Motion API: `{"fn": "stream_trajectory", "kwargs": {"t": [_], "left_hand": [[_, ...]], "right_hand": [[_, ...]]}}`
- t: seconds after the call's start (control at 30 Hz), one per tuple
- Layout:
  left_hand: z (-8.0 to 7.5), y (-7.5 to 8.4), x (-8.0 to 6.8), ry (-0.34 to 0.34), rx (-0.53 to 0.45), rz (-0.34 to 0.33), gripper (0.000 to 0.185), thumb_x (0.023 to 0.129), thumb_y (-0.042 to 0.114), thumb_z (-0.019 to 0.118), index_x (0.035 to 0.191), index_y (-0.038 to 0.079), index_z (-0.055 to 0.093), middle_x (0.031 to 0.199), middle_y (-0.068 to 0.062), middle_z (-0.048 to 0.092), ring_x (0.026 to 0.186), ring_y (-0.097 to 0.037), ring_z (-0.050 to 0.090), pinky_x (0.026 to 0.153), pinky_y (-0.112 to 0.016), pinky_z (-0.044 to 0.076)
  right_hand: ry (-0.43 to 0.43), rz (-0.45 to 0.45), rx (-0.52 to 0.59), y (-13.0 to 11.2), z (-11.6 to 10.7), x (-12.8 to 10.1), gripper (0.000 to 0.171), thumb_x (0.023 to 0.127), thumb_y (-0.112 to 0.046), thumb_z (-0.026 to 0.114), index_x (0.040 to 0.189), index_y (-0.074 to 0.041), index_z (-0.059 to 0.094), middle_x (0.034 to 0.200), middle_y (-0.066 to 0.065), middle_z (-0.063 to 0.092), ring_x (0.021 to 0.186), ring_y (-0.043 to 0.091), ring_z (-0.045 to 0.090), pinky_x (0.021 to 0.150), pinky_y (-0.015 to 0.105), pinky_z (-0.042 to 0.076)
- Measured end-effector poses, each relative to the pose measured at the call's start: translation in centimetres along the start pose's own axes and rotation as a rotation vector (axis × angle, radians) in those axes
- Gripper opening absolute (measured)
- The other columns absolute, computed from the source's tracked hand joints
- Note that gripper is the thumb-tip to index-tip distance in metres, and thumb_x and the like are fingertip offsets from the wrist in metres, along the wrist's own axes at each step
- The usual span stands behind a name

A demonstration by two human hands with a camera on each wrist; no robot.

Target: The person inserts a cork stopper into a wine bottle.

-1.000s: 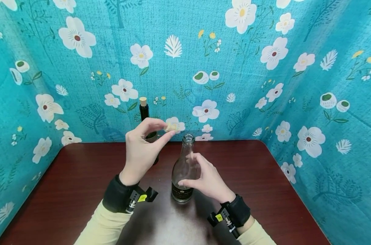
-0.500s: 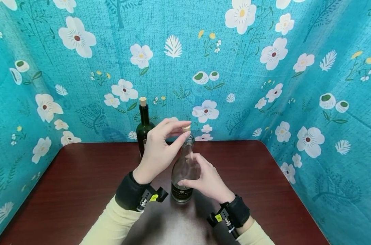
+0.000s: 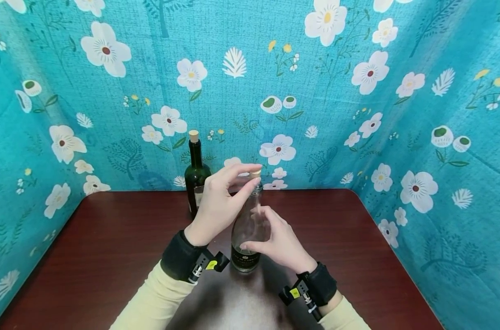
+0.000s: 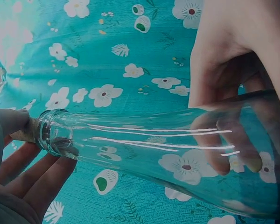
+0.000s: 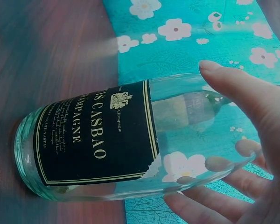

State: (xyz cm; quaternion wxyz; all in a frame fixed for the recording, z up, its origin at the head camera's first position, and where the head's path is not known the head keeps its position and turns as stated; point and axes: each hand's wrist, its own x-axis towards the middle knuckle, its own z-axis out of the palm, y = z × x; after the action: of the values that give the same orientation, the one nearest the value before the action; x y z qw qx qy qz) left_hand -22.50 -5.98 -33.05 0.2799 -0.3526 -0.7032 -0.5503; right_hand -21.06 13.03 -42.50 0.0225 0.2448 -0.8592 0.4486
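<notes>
A clear glass champagne bottle [image 3: 242, 229] with a black label [image 5: 98, 135] stands upright on the table. My right hand [image 3: 282, 240] holds its body, thumb on the near side and fingers curled round behind, seen through the glass in the left wrist view. At the mouth, my left hand [image 3: 222, 197] pinches a pale cork [image 3: 255, 174] between thumb and fingers. In the left wrist view the cork [image 4: 25, 133] sits at the bottle's opening, its lower end seemingly in the neck; how deep is hard to tell.
Behind my left hand stands a dark green bottle [image 3: 197, 174] topped with a cork [image 3: 194, 136]. The reddish-brown table [image 3: 122, 238] ends at a blue flowered cloth [image 3: 233, 105] hanging at the back and sides.
My left hand has carried the cork rightward from beside the bottle to its mouth. The right hand keeps its hold on the glass. More of the green bottle now shows.
</notes>
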Motion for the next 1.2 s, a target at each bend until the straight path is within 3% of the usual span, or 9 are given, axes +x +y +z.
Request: {"fn": "stream_trajectory", "kwargs": {"t": [0.3,0.47,0.6,0.7,0.8,0.97,1.03,1.2], "left_hand": [[0.4,-0.5,-0.6,-0.049,0.018,-0.047,0.031,0.096,0.008,0.072,0.127,0.013,0.071,0.116,0.001,0.070,0.088,-0.010,0.073,0.077,-0.030,0.059],[0.5,-0.9,-1.2,-0.066,0.028,-0.058,0.041,0.093,0.011,0.077,0.132,0.016,0.066,0.127,0.001,0.066,0.089,-0.010,0.073,0.078,-0.031,0.059],[0.7,-1.3,-1.7,-0.074,0.044,-0.053,0.050,0.090,0.009,0.079,0.136,0.016,0.062,0.132,0.001,0.064,0.096,-0.012,0.072,0.082,-0.032,0.058],[0.8,-1.6,-2.1,-0.066,0.038,-0.043,0.050,0.091,0.006,0.078,0.138,0.016,0.061,0.133,0.000,0.064,0.104,-0.016,0.070,0.086,-0.034,0.058],[0.9,-1.7,-2.2,-0.058,0.039,-0.026,0.050,0.092,0.007,0.077,0.139,0.016,0.061,0.134,0.000,0.063,0.107,-0.016,0.069,0.087,-0.033,0.057],[0.9,-1.7,-2.2,-0.036,0.055,-0.006,0.051,0.091,0.005,0.077,0.138,0.016,0.062,0.133,0.000,0.063,0.112,-0.017,0.066,0.088,-0.033,0.057],[0.9,-1.6,-2.2,-0.033,0.051,-0.010,0.051,0.091,0.004,0.077,0.138,0.016,0.062,0.132,-0.001,0.063,0.112,-0.018,0.066,0.087,-0.033,0.057],[1.0,-1.7,-2.3,-0.040,0.033,-0.023,0.052,0.090,0.001,0.077,0.138,0.016,0.063,0.133,-0.001,0.064,0.099,-0.016,0.071,0.082,-0.032,0.058]], "right_hand": [[0.000,-0.011,0.005,0.3,0.0,0.0,0.074,0.077,-0.036,0.092,0.136,-0.033,0.049,0.124,-0.016,0.058,0.114,0.005,0.057,0.095,0.038,0.051],[0.005,-0.010,0.012,0.5,0.1,0.1,0.073,0.077,-0.037,0.092,0.137,-0.032,0.050,0.125,-0.015,0.058,0.110,0.009,0.057,0.091,0.047,0.053],[0.001,-0.023,-0.005,0.3,0.2,0.1,0.080,0.078,-0.040,0.091,0.143,-0.035,0.044,0.131,-0.013,0.055,0.112,0.010,0.055,0.091,0.045,0.053],[0.038,-0.085,0.031,-0.3,-0.2,0.1,0.096,0.080,-0.035,0.090,0.154,-0.034,0.030,0.140,-0.008,0.051,0.122,0.012,0.054,0.096,0.041,0.052],[0.132,-0.221,0.117,-1.8,-1.4,0.5,0.105,0.083,-0.018,0.087,0.161,-0.028,0.018,0.150,0.001,0.045,0.129,0.020,0.054,0.099,0.041,0.051],[0.225,-0.434,0.168,-4.1,-3.4,1.7,0.086,0.091,0.003,0.074,0.161,-0.018,0.028,0.155,0.004,0.043,0.122,0.026,0.062,0.096,0.039,0.053],[0.237,-0.455,0.159,-4.5,-3.7,1.9,0.075,0.094,0.003,0.070,0.158,-0.017,0.036,0.152,0.004,0.047,0.117,0.023,0.065,0.092,0.037,0.055],[0.289,-0.409,0.139,-4.3,-3.6,1.8,0.057,0.098,0.000,0.067,0.150,-0.016,0.052,0.139,0.003,0.060,0.108,0.019,0.069,0.085,0.035,0.058]]}}
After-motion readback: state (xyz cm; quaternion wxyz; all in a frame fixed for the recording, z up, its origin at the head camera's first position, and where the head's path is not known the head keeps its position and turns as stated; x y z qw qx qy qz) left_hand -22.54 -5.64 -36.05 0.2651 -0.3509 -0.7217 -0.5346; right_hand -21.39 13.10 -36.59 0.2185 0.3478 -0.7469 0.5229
